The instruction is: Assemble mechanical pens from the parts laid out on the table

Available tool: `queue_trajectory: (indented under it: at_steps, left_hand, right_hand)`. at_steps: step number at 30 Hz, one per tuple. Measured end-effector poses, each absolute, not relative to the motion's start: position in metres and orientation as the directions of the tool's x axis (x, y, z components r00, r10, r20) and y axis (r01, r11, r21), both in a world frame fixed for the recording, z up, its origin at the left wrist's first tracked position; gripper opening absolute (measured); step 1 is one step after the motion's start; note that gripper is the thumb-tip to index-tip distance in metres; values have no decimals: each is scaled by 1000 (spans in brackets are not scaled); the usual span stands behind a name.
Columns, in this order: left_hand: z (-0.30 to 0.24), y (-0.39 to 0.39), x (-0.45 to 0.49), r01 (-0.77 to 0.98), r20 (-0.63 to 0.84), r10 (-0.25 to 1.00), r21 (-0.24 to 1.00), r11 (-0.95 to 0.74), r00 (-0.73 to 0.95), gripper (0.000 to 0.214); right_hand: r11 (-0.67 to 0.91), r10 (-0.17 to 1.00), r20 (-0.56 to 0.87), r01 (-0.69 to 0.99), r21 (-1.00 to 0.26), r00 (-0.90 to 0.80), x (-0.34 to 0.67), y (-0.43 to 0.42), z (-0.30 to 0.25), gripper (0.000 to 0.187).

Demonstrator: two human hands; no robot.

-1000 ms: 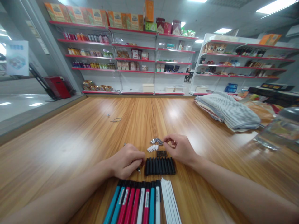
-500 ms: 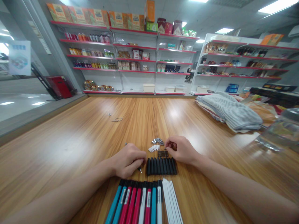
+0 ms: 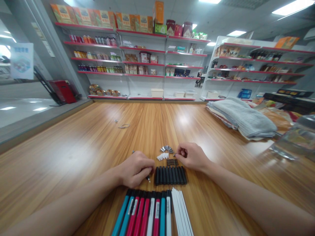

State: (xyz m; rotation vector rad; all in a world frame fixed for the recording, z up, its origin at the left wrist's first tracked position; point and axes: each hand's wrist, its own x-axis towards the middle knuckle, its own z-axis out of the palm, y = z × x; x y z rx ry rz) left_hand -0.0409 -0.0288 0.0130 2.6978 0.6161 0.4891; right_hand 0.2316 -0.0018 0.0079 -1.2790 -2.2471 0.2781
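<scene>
Wooden tabletop (image 3: 73, 157), dark pen part (image 3: 148, 179) jutting from the left hand's (image 3: 136, 168) closed grip; right hand (image 3: 191, 156) pinched on something tiny (image 3: 174, 155).

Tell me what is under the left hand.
A slim pen-like piece runs under the left hand: its dark tip shows past the fingers, its far end beyond the knuckles. The hand covers its middle.
</scene>
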Motion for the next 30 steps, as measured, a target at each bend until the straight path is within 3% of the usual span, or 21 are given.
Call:
queue_trajectory:
  at_steps: [30]
  left_hand:
    - [11,-28,-41,376,239,483,381,-845,843,24]
  right_hand:
    - [557,830,339,697,-451,-443,227,0,5,14]
